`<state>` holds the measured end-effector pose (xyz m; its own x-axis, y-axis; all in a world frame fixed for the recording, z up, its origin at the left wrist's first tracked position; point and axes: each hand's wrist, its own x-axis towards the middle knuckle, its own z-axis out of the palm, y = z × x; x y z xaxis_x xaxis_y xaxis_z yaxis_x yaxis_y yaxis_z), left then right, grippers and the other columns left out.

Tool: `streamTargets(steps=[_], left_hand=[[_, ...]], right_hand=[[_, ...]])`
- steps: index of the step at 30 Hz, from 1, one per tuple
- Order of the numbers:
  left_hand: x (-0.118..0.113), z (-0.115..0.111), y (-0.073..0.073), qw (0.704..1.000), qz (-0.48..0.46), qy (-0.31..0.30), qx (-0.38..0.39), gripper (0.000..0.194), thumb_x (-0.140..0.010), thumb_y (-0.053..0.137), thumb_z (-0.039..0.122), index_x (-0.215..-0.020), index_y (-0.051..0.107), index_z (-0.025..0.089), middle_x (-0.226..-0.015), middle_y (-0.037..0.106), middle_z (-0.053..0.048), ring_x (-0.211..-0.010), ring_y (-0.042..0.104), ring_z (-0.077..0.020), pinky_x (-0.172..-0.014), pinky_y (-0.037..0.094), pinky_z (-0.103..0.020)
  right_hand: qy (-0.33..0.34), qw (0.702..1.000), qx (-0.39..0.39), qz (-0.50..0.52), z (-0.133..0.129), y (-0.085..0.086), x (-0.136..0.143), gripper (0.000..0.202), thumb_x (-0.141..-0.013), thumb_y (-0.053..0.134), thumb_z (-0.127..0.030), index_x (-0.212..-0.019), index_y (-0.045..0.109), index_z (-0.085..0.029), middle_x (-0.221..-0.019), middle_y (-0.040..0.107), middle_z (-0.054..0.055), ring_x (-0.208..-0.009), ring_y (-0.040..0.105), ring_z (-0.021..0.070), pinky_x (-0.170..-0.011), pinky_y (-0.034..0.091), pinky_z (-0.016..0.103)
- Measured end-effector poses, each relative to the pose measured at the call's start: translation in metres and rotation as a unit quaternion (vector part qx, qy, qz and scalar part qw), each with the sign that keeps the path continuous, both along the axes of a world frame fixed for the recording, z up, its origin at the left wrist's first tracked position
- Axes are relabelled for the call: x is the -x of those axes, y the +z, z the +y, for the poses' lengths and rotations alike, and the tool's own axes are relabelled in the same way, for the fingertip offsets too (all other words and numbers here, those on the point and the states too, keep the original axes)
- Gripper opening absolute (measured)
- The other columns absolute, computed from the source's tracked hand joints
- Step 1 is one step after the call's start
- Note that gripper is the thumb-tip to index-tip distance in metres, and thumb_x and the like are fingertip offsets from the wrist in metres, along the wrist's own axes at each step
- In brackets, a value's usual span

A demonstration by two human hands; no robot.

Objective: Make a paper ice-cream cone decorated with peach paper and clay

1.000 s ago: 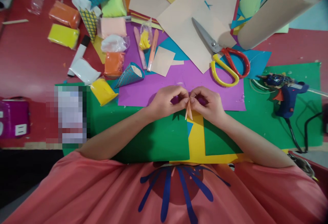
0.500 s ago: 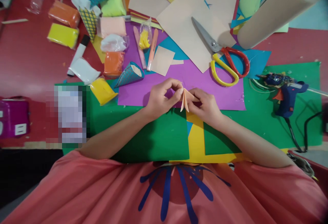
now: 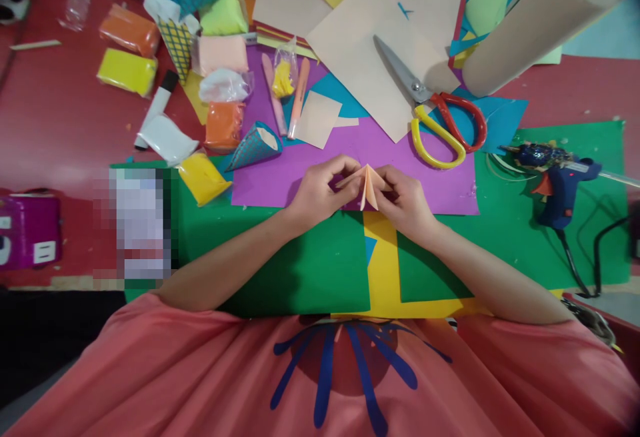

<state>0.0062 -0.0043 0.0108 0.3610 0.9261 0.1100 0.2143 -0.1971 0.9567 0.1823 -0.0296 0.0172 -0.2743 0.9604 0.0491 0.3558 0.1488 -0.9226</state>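
A small folded piece of peach paper (image 3: 369, 187) is held between both hands, its pleats fanning downward from a point. My left hand (image 3: 327, 187) pinches its left side between thumb and fingers. On the other side, my right hand (image 3: 406, 197) grips the right part with thumb and fingers. Both hands are over the lower edge of a purple sheet (image 3: 270, 180). Scissors (image 3: 420, 90) with one red and one yellow handle lie beyond my right hand. A blue patterned paper cone (image 3: 256, 146) rests beyond my left hand.
Packets of clay (image 3: 223, 125), a marker (image 3: 156, 109) and more cones (image 3: 175, 34) lie at the left. A blue glue gun (image 3: 565, 190) with its cord is at the right on green sheet. A cardboard tube (image 3: 530, 30) lies at the far right, beside peach sheets (image 3: 370, 57).
The folded paper has shifted slightly right and up and is spread wider. My left hand has moved a little right, now gripping a flap on its left side.
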Motion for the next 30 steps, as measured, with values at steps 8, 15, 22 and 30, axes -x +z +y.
streamTargets(steps=[8, 15, 22, 30], left_hand=[[0.000, 0.001, 0.002, 0.999, 0.027, -0.024, -0.009, 0.038, -0.088, 0.061, 0.048, -0.068, 0.045, 0.020, -0.058, 0.037, 0.007, -0.052, 0.032, -0.0073, -0.049, 0.029, -0.023], [0.001, 0.001, -0.003, 0.999, -0.031, 0.023, 0.021, 0.034, -0.088, 0.062, 0.049, -0.073, 0.052, 0.021, -0.062, 0.050, 0.004, -0.054, 0.043, -0.0085, -0.050, 0.034, -0.024], [0.002, 0.003, -0.007, 0.999, -0.007, 0.048, 0.005, 0.032, -0.090, 0.061, 0.045, -0.070, 0.051, 0.021, -0.062, 0.045, 0.004, -0.055, 0.040, -0.0090, -0.049, 0.033, -0.025], [0.005, 0.006, -0.006, 0.994, 0.031, 0.020, -0.101, 0.025, -0.091, 0.059, 0.041, -0.077, 0.057, 0.021, -0.106, 0.066, -0.007, -0.101, 0.063, -0.0194, -0.089, 0.052, -0.032]], right_hand=[[-0.039, 0.994, 0.057, 0.079, 0.001, -0.001, -0.001, 0.023, -0.091, 0.060, -0.040, -0.081, 0.056, -0.019, -0.068, 0.053, -0.002, -0.059, 0.046, 0.0098, -0.054, 0.035, 0.024], [-0.087, 0.976, 0.095, 0.174, 0.009, 0.000, -0.005, 0.044, -0.086, 0.065, -0.065, -0.080, 0.053, -0.022, -0.065, 0.054, -0.003, -0.056, 0.051, 0.0103, -0.054, 0.044, 0.026], [-0.125, 0.983, 0.020, 0.132, 0.019, -0.007, -0.020, 0.045, -0.097, 0.050, -0.062, -0.072, 0.047, -0.024, -0.057, 0.045, -0.004, -0.048, 0.046, 0.0089, -0.045, 0.037, 0.024], [-0.109, 0.980, 0.063, 0.153, 0.015, 0.005, -0.016, 0.054, -0.089, 0.060, -0.066, -0.059, 0.055, -0.020, -0.052, 0.055, -0.003, -0.044, 0.047, 0.0075, -0.044, 0.039, 0.025]])
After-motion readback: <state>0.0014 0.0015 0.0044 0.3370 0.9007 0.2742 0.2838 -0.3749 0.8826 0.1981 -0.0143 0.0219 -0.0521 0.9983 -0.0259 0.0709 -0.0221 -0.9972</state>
